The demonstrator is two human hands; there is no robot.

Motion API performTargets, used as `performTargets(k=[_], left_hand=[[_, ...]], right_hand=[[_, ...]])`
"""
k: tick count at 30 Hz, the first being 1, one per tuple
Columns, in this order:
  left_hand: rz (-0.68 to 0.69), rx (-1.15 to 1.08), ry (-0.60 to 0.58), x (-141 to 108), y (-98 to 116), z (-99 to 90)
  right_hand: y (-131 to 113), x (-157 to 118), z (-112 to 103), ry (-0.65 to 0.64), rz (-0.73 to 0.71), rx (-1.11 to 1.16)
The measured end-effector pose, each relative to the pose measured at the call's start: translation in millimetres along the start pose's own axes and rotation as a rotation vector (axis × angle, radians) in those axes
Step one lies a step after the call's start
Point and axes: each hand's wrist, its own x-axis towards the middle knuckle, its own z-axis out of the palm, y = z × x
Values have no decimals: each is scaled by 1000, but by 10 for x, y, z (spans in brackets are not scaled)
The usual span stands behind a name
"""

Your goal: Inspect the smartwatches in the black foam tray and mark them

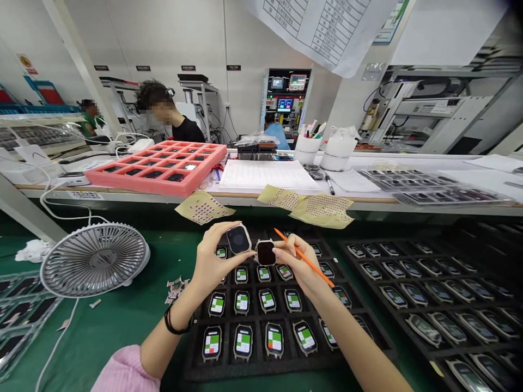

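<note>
My left hand grips a smartwatch body with a dark screen by its edges, thumb below and fingers above. Close beside it, my right hand pinches a second smartwatch body, its screen black. An orange stick-like tool, pointed at one end, lies across the right hand between the fingers. Both hands are above a black foam tray, where rows of strapless smartwatches sit in compartments. Many of those screens are lit green and white, and a few show a red patch.
On the left stands a round white fan. Another black tray of watches is at the right. A pink foam tray sits on the shelf, with yellow sticker sheets hanging from its edge. A person is beyond it.
</note>
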Motion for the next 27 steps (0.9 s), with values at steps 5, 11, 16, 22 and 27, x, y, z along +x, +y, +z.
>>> performTargets(k=[5,11,16,22,27], left_hand=[[23,-1,-19,-9,-7,4],[83,21,-102,-38,47,69],[194,171,-277,-126,15,201],[132,208,-314,-168,-52,284],[-323,-272,-270,-58,-91,266]], right_hand=[[-15,-3,6,0,0,3],[-15,0,21,9,-4,-12],[21,-14,50,-15,-51,-117],[147,-28,52,9,-204,-439],[129,-68,60,2,-451,-550]])
